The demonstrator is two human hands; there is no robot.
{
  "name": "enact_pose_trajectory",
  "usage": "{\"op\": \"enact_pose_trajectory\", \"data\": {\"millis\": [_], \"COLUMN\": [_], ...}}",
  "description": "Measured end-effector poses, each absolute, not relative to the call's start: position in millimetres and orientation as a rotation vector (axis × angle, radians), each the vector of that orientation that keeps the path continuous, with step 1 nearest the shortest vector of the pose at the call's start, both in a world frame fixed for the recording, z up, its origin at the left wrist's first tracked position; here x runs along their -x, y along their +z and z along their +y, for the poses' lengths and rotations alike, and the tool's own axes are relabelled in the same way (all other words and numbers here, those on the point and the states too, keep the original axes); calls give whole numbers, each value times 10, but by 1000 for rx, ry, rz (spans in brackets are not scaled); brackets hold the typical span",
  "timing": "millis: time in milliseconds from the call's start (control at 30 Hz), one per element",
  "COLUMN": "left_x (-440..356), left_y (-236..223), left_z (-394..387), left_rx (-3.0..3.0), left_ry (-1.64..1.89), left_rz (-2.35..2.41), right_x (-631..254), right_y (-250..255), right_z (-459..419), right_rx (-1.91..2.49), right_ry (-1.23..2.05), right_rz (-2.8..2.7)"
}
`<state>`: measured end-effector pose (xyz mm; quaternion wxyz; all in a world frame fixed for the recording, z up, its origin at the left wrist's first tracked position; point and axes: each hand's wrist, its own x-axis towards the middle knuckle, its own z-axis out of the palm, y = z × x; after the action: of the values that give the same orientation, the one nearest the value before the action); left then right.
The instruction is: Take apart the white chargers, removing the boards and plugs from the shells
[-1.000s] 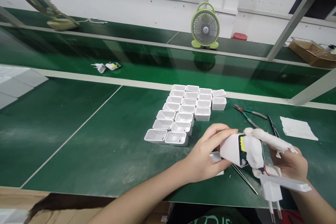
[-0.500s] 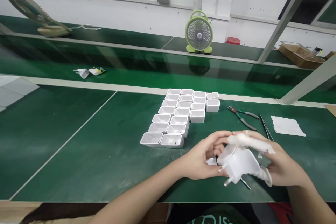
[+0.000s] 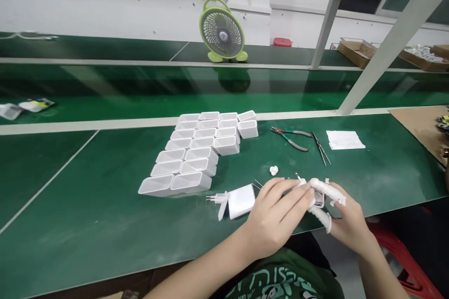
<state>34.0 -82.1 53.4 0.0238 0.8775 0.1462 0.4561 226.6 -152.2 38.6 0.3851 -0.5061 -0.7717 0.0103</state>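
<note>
Both my hands meet near the front edge of the green bench. My left hand (image 3: 277, 212) curls its fingers over a small white charger part (image 3: 317, 198), and my right hand (image 3: 345, 217), with white finger cots on its fingertips, pinches the same part from the right. Most of that part is hidden by my fingers. A white charger with two plug pins (image 3: 233, 201) lies on the bench just left of my left hand. A block of open white charger shells (image 3: 196, 149) stands in rows further back.
Green-handled pliers (image 3: 291, 138), tweezers (image 3: 321, 148) and a folded white cloth (image 3: 345, 140) lie behind my hands. A small white bit (image 3: 274, 170) lies on the mat. A green fan (image 3: 222, 32) stands on the far shelf. Cardboard (image 3: 421, 126) lies at right; a slanted metal post (image 3: 386, 46) rises there.
The view has swung right. The assembled white charger that both hands held now lies on the bench to the left. My hands now close on a smaller white part.
</note>
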Motion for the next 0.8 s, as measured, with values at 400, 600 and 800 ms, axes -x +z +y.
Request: {"op": "enact_pose_trajectory", "data": {"millis": [400, 600, 800], "left_x": [-382, -351, -385], "left_y": [235, 296, 337], "left_z": [-848, -801, -738], "left_rx": [-2551, -2194, -2168], "left_ry": [1252, 1239, 922], "left_rz": [441, 620, 525], "right_x": [-2308, -2361, -2395], "right_y": [47, 5, 15], "right_z": [-1483, -1489, -1500], "right_rx": [1254, 1234, 1266], "right_ry": [147, 66, -19], "right_rz": [-1897, -1984, -1995]}}
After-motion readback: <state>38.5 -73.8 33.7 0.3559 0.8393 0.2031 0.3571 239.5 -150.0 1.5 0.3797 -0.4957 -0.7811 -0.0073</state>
